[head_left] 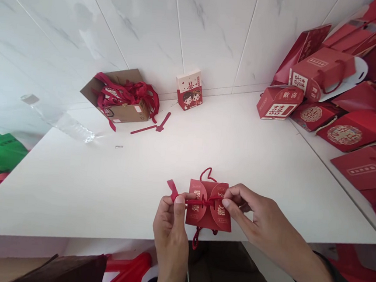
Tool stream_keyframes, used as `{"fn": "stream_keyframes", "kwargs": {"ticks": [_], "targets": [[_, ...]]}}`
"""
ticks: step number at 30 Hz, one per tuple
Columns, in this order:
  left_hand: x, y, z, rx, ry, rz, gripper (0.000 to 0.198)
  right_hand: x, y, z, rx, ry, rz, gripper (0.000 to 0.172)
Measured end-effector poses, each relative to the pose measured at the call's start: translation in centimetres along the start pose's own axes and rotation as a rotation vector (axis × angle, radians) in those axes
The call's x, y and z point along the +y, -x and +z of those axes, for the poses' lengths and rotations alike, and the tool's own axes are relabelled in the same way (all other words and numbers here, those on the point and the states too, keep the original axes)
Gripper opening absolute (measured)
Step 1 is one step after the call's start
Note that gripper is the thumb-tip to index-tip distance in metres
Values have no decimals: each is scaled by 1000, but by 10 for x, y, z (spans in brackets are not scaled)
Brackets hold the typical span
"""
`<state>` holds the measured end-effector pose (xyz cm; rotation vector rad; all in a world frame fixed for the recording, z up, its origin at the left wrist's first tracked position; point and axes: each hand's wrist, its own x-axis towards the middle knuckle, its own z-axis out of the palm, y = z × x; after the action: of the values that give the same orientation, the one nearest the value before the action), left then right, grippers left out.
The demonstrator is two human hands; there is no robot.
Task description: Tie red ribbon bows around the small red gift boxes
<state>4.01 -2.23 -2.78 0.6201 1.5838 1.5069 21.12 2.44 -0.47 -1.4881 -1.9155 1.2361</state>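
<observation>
A red gift box (204, 219) with gold characters lies near the table's front edge, cord loops sticking out at its far and near sides. Across its top runs a red ribbon (194, 201), threaded through slots and crossed in the middle. My left hand (172, 225) pinches one ribbon end between thumb and finger, left of the box, with a short tail standing up. On the other side, my right hand (251, 210) pinches the ribbon's other end at the box's right edge. Both hands are closed on the ribbon.
A cardboard box (127, 113) of red ribbons stands by the wall, beside a small printed box (189, 90). A red strip (159, 128) and a clear bottle (74, 126) lie on the white table (87, 193). Several red gift boxes (325, 72) are piled at the right.
</observation>
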Motion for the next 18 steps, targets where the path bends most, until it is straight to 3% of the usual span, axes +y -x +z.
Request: {"fn": "stream_keyframes", "kwargs": {"ticks": [7, 10, 15, 18], "targets": [[0, 0, 2, 63, -33, 7, 38, 14, 9, -1, 50, 80, 23, 26], [0, 1, 1, 39, -82, 54, 35, 16, 12, 1, 109, 31, 45, 27], [3, 7, 0, 9, -154, 146, 28, 3, 13, 11, 344, -217, 43, 26], [4, 10, 2, -12, -114, 144, 28, -7, 11, 20, 348, -439, 10, 22]]}}
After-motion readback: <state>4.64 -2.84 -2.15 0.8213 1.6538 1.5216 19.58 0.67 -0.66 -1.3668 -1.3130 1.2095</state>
